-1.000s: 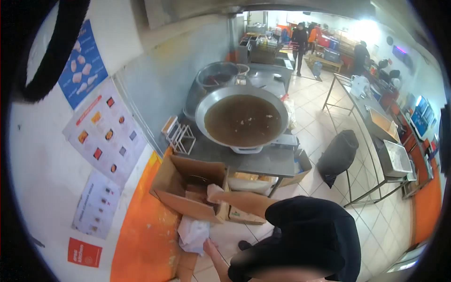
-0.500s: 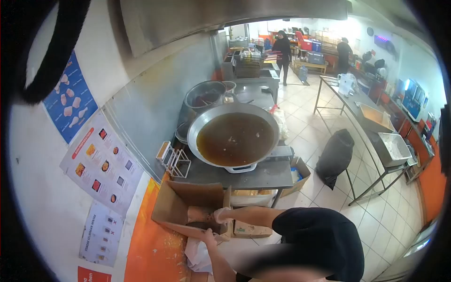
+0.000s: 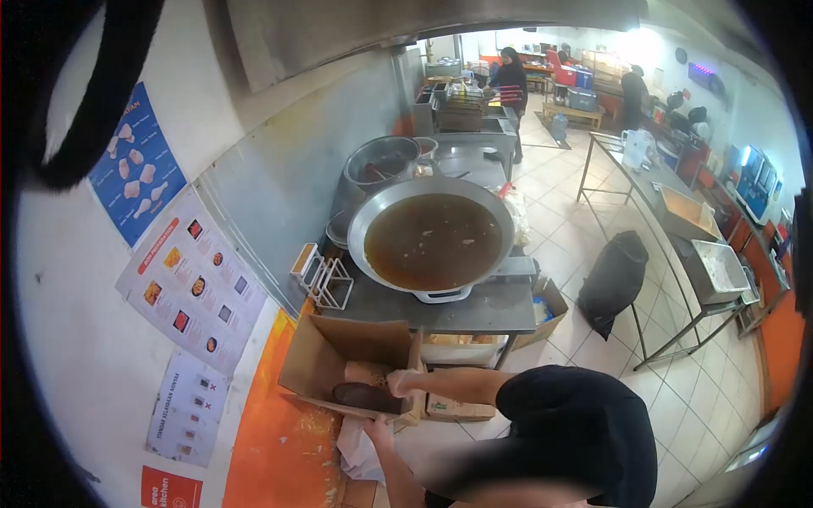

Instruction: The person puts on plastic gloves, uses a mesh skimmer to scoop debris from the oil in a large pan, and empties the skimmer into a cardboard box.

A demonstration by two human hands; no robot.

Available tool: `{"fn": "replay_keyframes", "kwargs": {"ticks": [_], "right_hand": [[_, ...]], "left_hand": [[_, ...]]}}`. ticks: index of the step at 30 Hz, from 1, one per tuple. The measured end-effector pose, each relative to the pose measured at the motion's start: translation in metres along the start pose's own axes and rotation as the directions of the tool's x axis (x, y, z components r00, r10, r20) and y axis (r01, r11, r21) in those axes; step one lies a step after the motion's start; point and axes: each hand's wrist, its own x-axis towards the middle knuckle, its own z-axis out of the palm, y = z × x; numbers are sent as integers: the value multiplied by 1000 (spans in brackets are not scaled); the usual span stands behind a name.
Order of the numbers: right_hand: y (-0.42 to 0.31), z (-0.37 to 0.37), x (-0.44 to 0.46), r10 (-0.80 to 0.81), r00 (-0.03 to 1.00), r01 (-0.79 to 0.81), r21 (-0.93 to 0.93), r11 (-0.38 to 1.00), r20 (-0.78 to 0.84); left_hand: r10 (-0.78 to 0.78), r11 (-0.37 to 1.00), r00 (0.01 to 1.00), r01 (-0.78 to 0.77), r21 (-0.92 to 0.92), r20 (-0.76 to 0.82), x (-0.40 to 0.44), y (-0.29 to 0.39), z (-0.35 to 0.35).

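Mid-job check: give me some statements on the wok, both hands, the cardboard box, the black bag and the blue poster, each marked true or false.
1. The wok rests on the metal counter. True.
2. The wok is empty. False: it holds brown liquid.
3. The left hand and right hand are both at the cardboard box. True.
4. The cardboard box is shut. False: it is open.
5. The black bag is on the counter. False: it is on the tiled floor.
6. The blue poster is on the wall. True.
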Motion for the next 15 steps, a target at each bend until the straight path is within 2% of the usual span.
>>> {"fn": "replay_keyframes", "kwargs": {"ticks": [1, 4, 6, 7, 8, 9, 11, 13, 14, 15], "right_hand": [[0, -22, -8, 8, 996, -10, 15, 1000, 89], [-17, -78, -82, 243, 957, -201, 244, 949, -157], [21, -66, -69, 35, 986, -19, 97, 995, -162], [26, -81, -88, 40, 984, -12, 156, 988, -175], [29, -98, -109, 45, 981, -3, 214, 977, -188], [8, -150, -168, 160, 967, -70, 400, 914, -196], [-1, -202, -238, 257, 963, -113, 750, 651, -78], [13, -229, -281, 124, 943, 88, 590, 802, -309], [27, -230, -289, 112, 892, 131, 486, 864, -438], [38, -244, -304, 154, 909, 140, 633, 761, -387]], "left_hand": [[19, 1000, 999, -19, 2, 31, 2, -4, -4], [-129, 991, 991, 127, -44, -27, -26, 17, 9], [-10, 997, 997, 4, 75, 83, -36, -4, -9], [45, 990, 988, -64, 128, 144, -40, -18, -25], [-28, 989, 992, 9, 146, 126, -46, -30, -38], [-103, 983, 989, 85, 164, 102, -55, -43, -55], [-261, 953, 964, 250, 170, 43, -76, -88, -106], [-424, 896, 905, 424, 131, -32, -99, -141, -158], [-467, 854, 865, 496, 160, -186, -123, -143, -165], [-494, 804, 799, 570, 171, -343, -157, -143, -169]]}}
